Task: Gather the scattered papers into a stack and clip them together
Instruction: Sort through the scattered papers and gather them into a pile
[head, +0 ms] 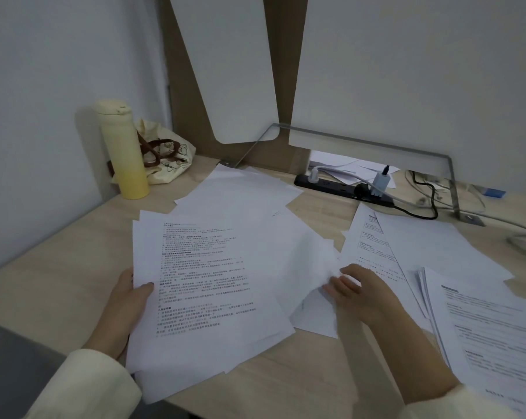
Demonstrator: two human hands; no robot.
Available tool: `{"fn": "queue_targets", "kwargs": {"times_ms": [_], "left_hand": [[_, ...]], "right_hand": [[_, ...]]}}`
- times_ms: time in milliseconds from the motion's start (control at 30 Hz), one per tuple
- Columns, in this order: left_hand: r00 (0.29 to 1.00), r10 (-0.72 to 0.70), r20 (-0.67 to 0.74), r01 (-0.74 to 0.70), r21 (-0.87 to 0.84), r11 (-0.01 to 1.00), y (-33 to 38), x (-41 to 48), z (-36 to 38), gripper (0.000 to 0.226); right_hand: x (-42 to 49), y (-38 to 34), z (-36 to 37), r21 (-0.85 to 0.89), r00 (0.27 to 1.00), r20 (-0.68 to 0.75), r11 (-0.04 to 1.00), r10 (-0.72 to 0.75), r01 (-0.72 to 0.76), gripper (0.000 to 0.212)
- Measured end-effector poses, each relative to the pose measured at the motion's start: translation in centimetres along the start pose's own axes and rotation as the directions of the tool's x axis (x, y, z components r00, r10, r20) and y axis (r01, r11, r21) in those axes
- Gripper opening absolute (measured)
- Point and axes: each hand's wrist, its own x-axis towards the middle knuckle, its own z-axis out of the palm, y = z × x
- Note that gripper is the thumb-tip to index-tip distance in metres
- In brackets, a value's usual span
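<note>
Pale wooden worktop (74,267) is filling a white-walled corner, and papers are lying scattered over it. The person's left hand (125,309) is gripping a printed bundle (207,282) by its left edge, thumb on top and fingers underneath, with the bundle's long axis running away from the person. The right hand (364,293) is reaching to the bundle's right edge, fingers pointing toward it and touching a loose sheet (313,319) that is lying partly under the bundle. Blur is hiding whether those fingers are pinching or only pressing. Right of the bundle, fanned sheets (430,246) are lying flat and a thicker pile (491,328) is sitting beyond them. Behind the bundle, blank sheets (240,192) are lying overlapped. Judging from this, the right hand is the nearer one for feeding the rest leftward onto the bundle. No clip is showing.
</note>
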Motion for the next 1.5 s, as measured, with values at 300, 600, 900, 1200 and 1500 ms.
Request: {"fn": "queue_targets", "kwargs": {"times_ms": [300, 600, 900, 1200, 1500], "left_hand": [[1.000, 0.006, -0.006, -0.006, 0.056, 0.998, 0.4, -0.6, 0.1, 0.043], [0.995, 0.064, 0.083, -0.056, -0.090, 0.994, 0.9, -2.1, 0.2, 0.047], [0.986, 0.054, 0.157, -0.039, -0.099, 0.994, 1.1, -2.6, 1.2, 0.044], [0.932, -0.169, 0.322, 0.267, -0.292, 0.918, 4.1, -3.0, 1.6, 0.035], [0.959, -0.053, 0.280, 0.049, 0.020, 0.999, 2.7, -3.2, 1.4, 0.020]], "right_hand": [[-0.1, 2.0, 2.9, -0.350, 0.994, 0.090, 0.933, -0.058, 0.086, 0.025], [-0.3, 0.5, 4.5, -0.644, 0.881, 0.029, 0.665, -0.473, 0.379, 0.026], [-5.7, -2.0, 6.0, -0.473, 0.357, 0.571, 0.059, -0.739, 0.879, 0.023], [2.1, 1.5, 2.1, -0.583, 0.592, 0.789, 0.102, -0.167, 0.806, 0.027], [3.1, 2.7, -0.5, -0.588, 0.603, 0.793, 0.153, -0.080, 0.794, 0.051]]}}
